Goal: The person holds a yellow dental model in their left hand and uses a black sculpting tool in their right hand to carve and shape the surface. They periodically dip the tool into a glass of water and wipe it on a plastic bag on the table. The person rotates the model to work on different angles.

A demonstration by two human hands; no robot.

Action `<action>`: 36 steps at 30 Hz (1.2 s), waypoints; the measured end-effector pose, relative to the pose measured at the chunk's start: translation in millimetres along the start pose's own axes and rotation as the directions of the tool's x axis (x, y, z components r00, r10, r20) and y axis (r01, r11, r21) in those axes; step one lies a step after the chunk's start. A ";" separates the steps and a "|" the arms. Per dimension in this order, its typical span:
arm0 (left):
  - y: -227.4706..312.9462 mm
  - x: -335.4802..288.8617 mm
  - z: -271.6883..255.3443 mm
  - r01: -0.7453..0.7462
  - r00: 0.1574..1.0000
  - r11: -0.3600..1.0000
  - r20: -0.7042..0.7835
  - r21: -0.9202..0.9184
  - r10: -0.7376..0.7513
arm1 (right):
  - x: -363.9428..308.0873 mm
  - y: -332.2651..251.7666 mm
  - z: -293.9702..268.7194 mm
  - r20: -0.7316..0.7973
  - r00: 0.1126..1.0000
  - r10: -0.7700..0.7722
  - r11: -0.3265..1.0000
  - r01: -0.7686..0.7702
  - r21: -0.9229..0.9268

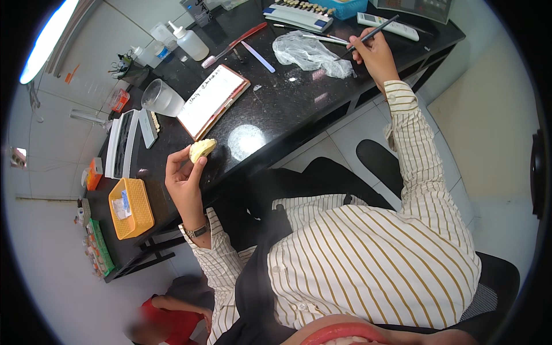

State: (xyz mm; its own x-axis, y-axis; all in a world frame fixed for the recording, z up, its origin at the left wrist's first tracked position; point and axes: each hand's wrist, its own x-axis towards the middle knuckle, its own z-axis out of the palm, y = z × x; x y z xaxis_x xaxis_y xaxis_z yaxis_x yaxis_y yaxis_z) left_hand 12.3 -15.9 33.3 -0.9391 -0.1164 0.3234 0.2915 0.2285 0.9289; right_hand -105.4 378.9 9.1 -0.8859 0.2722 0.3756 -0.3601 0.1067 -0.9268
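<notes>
Between the thumb and fingers of my left hand point(185, 172) is a small pale-yellow dental cast point(202, 149), held up over the front edge of the black table point(270, 109). My right hand point(374, 54) pinches a thin dark-handled brush point(374, 35) at the far right. Its lower tip slants down to a crumpled transparent plastic sheet point(299, 52); whether it touches cannot be made out. Pale-handled brushes point(325, 38) lie across that sheet, close to my right fingers. Beyond the cast rests a tray with a white, handwritten surface point(213, 98).
A transparent cup point(163, 98) and a squeeze bottle point(190, 43) stand at the back left. A yellow basket point(131, 208) sits at the left. Tooth shade tabs point(302, 14) and a white remote control point(388, 26) lie at the back right. A person in red point(178, 319) is at lower left.
</notes>
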 end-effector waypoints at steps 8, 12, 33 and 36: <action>-1.4 -0.7 0.0 0.017 0.999 1.000 -0.038 -0.015 -0.017 | -0.1 -5.5 0.2 -0.007 0.998 -0.059 0.991 0.059 0.117; -3.2 0.1 2.2 0.023 0.998 0.999 -0.056 0.038 -0.021 | 1.3 -0.9 -3.8 0.069 0.998 0.013 0.992 -0.021 0.123; -18.9 -8.3 -14.9 0.053 0.992 0.987 -0.121 0.152 -0.035 | -3.2 -13.0 2.9 0.070 0.977 0.201 0.977 -0.205 0.052; -17.4 -9.1 -16.7 0.082 0.987 0.985 -0.148 0.149 -0.059 | -1.9 -8.2 3.1 0.065 0.981 0.181 0.982 -0.184 0.042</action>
State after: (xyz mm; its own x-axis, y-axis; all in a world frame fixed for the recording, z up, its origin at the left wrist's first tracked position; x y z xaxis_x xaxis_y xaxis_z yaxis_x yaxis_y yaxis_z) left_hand 18.8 -35.0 17.2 -0.9175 -0.2713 0.2908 0.1836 0.3596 0.9149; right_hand -101.7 374.5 16.0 -0.9535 0.2245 0.2012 -0.2032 0.0146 -0.9790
